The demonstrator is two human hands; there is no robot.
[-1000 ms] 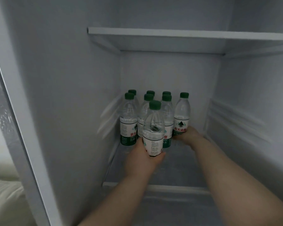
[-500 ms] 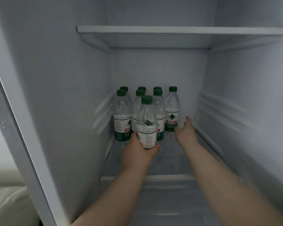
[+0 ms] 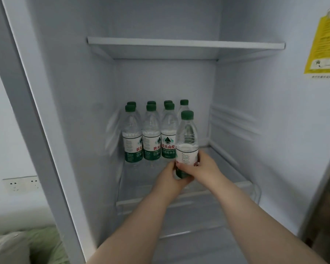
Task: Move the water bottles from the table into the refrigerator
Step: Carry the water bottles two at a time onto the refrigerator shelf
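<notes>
White fridge (image 3: 71, 92) walls are filling the view, with an upper shelf (image 3: 185, 43) running across and a yellow sticker (image 3: 324, 40) showing at the far right; a socket (image 3: 21, 184) is sitting on the wall outside, to the left. Seven bottles (image 3: 151, 138) are standing upright at the back of the glass shelf (image 3: 130, 202), three in front and four behind. Both arms are reaching in. The left grip (image 3: 170, 178) and the right grip (image 3: 206, 166) are clamping round the lower half of an eighth, the held bottle (image 3: 187, 134). It is sitting upright just right of the front three and in front of the back-right one. Fingers are hiding its base, so I cannot tell whether it is touching the glass.

The step in hand is looking like setting this one down to fill the last place in the front row. Doing it well is calling for a straight descent with the base flat, ending just beside its neighbour without nudging it, since tall narrow bottles packed this close are likely to be toppling one another. One grip should be steadying while the other is letting go, and both should then be drawing straight back, low and clear of the green caps
</notes>
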